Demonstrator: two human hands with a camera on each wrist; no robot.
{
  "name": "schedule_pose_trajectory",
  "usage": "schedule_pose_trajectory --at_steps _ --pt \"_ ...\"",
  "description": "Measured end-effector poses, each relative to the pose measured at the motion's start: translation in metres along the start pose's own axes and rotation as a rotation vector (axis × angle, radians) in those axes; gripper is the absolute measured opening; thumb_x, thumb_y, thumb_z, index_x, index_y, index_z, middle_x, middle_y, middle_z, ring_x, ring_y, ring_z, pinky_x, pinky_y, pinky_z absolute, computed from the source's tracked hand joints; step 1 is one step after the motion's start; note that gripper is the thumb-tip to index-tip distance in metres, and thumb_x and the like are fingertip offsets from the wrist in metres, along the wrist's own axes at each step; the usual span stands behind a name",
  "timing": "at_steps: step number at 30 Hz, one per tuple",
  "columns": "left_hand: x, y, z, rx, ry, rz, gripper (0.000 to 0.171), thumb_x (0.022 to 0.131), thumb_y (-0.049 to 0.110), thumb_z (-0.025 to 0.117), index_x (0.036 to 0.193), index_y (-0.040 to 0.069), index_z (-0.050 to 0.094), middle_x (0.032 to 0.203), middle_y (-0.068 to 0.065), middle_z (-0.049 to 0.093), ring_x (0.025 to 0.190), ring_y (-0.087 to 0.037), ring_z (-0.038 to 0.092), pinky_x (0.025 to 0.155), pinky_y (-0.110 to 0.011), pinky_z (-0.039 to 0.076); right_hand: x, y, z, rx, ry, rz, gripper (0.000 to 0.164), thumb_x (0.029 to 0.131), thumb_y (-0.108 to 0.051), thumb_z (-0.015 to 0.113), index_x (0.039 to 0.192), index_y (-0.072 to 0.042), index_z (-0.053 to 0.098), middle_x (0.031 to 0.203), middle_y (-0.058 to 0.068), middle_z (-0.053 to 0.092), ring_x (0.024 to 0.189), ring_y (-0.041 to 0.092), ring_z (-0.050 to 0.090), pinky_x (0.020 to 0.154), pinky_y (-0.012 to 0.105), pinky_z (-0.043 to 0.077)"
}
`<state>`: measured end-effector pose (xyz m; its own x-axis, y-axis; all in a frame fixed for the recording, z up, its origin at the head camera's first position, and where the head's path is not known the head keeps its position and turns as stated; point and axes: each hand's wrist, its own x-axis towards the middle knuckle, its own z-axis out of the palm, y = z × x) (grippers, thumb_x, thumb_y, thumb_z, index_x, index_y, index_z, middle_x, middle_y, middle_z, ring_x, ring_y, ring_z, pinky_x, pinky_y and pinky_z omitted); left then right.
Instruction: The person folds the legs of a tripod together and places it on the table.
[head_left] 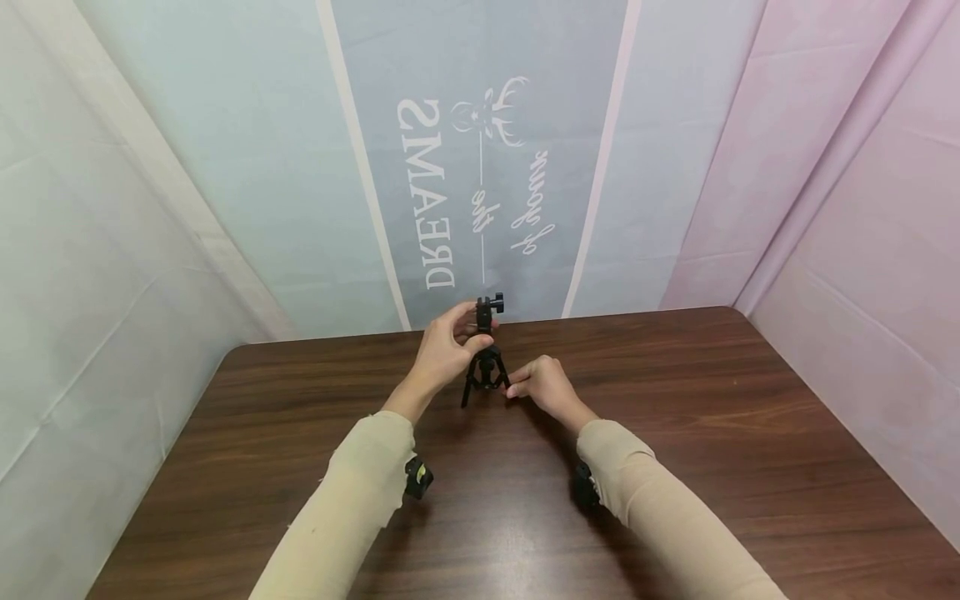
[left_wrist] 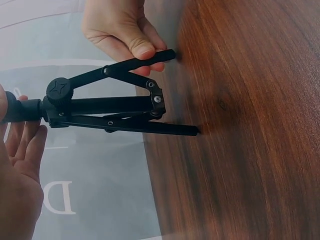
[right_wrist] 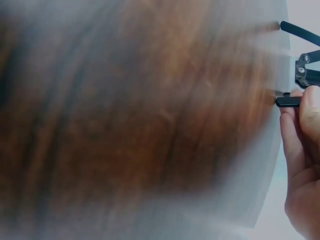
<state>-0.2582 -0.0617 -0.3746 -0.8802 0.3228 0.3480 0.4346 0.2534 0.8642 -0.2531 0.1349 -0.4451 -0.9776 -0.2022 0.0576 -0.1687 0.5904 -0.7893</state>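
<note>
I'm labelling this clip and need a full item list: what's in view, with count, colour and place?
tripod: one, black, towards the table's far side
table: one, dark brown, beneath the hands
cloth backdrop: count unclear, pale blue, white and pink, behind the table and at both sides
deer-head print: one, white, on the backdrop, near white lettering
wrist devices: two, black, one by each cuff
sleeves: two, cream, on the forearms
left hand: one, bare, holding the tripod's upper part
right hand: one, bare, pinching a tripod leg
</note>
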Motion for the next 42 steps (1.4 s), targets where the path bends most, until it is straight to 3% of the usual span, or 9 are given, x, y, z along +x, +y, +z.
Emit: schedule_pose_trajectory --at_steps 7,14,23,31,36,42 --pt "0.001 0.001 0.003 -0.011 0.002 0.017 0.046 0.091 0.009 0.073 0.133 0.002 0.056 0.115 -0.014 0.070 0.105 -0.025 0.068 0.091 -0.032 0.054 0.001 -0.004 -0.001 -0.044 0.034 0.037 0.011 0.073 -0.010 0.086 0.080 -0.004 0.080 0.077 0.004 0.075 0.068 0.013 0.071 0.063 0.028 0.057" --pt "0.002 0.002 0.005 -0.012 0.008 0.005 0.043 0.091 0.007 0.072 0.132 0.003 0.057 0.115 -0.013 0.071 0.103 -0.023 0.068 0.090 -0.030 0.055 0.002 -0.004 0.000 -0.021 0.040 0.049 0.011 0.075 -0.010 0.085 0.081 -0.003 0.080 0.080 0.006 0.075 0.070 0.015 0.071 0.064 0.030 0.059" --pt "0.002 0.001 0.003 -0.030 0.003 0.006 0.041 0.092 0.007 0.070 0.131 0.003 0.057 0.117 -0.016 0.069 0.103 -0.023 0.067 0.091 -0.032 0.054 0.007 -0.005 -0.001 0.037 -0.010 0.051 0.011 0.076 -0.006 0.084 0.082 0.001 0.078 0.079 0.009 0.075 0.066 0.018 0.072 0.061 0.030 0.060" --pt "-0.002 -0.003 -0.001 -0.117 0.014 0.001 0.043 0.091 0.003 0.072 0.131 0.002 0.058 0.120 -0.020 0.067 0.106 -0.027 0.066 0.094 -0.036 0.053 0.005 -0.007 0.000 -0.066 -0.012 0.020 0.017 0.082 -0.014 0.082 0.093 -0.002 0.079 0.093 0.008 0.075 0.091 0.022 0.070 0.074 0.034 0.058" --pt "-0.006 -0.002 -0.006 -0.157 0.072 -0.055 0.048 0.086 0.014 0.079 0.130 0.006 0.061 0.118 -0.012 0.070 0.106 -0.023 0.067 0.092 -0.035 0.054 -0.001 -0.002 -0.002 -0.004 0.018 -0.008 0.020 0.085 -0.014 0.079 0.101 -0.001 0.077 0.100 0.011 0.074 0.094 0.025 0.069 0.075 0.037 0.058" --pt "-0.014 -0.004 -0.016 -0.172 0.127 -0.071 0.052 0.083 0.029 0.083 0.128 0.014 0.063 0.118 -0.009 0.070 0.105 -0.019 0.068 0.089 -0.038 0.056 -0.008 0.003 -0.017 0.039 0.035 -0.061 0.019 0.088 -0.017 0.076 0.104 -0.006 0.077 0.104 0.009 0.073 0.092 0.024 0.069 0.075 0.038 0.058"
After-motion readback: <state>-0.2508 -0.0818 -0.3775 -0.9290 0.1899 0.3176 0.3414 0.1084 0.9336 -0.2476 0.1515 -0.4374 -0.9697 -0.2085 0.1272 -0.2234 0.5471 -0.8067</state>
